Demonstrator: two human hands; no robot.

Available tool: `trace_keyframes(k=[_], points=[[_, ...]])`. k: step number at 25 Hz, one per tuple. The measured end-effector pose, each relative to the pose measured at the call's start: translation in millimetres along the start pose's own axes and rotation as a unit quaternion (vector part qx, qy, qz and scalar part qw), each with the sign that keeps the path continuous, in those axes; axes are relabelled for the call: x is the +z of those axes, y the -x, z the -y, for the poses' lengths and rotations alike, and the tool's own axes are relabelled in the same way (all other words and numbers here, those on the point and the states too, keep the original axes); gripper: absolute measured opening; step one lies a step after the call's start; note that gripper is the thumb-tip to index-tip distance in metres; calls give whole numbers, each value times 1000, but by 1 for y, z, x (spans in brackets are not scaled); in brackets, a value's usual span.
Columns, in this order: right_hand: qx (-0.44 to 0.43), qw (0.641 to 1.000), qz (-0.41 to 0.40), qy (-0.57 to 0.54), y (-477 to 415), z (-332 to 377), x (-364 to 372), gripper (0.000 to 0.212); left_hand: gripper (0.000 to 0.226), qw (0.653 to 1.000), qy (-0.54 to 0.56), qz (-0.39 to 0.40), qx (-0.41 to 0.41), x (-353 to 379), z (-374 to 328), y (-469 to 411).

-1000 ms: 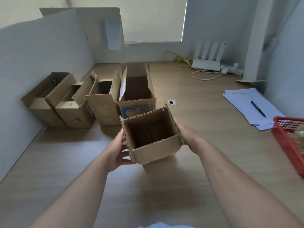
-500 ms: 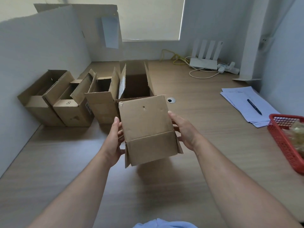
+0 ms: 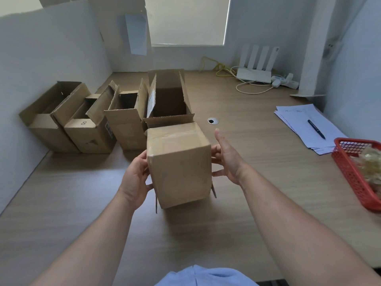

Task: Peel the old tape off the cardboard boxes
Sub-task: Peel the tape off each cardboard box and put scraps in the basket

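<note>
A handwritten 8 (image 3: pixel 83 122) marks the front flap of an open cardboard box (image 3: pixel 90 139).

- Both forearms are bare, coming in from the bottom corners of my view and angling toward the middle.
- Left hand (image 3: pixel 135 178) is on the left side of the box (image 3: pixel 179 162). The back of the hand faces me, thumb up by the near edge, fingers curled onto the side wall.
- Right hand (image 3: pixel 226 159) is on the right side, palm facing in. Index finger sticks straight up and clear, and the other fingertips touch the wall.
- Right wrist sits a bit further out than the left.
</note>
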State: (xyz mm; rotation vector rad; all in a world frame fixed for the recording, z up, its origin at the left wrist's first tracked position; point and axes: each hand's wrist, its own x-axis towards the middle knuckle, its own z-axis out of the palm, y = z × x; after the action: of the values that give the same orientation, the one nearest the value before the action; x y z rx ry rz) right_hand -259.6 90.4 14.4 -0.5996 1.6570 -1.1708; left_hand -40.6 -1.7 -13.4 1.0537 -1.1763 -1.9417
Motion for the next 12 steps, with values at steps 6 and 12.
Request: trace_keyframes(k=[6, 12], points=[[20, 999, 23, 33, -1, -20, -1, 44, 44, 998, 3, -53, -44, -3, 15, 2], [5, 999, 20, 25, -1, -22, 1, 39, 36, 997, -33, -52, -50, -6, 18, 2]])
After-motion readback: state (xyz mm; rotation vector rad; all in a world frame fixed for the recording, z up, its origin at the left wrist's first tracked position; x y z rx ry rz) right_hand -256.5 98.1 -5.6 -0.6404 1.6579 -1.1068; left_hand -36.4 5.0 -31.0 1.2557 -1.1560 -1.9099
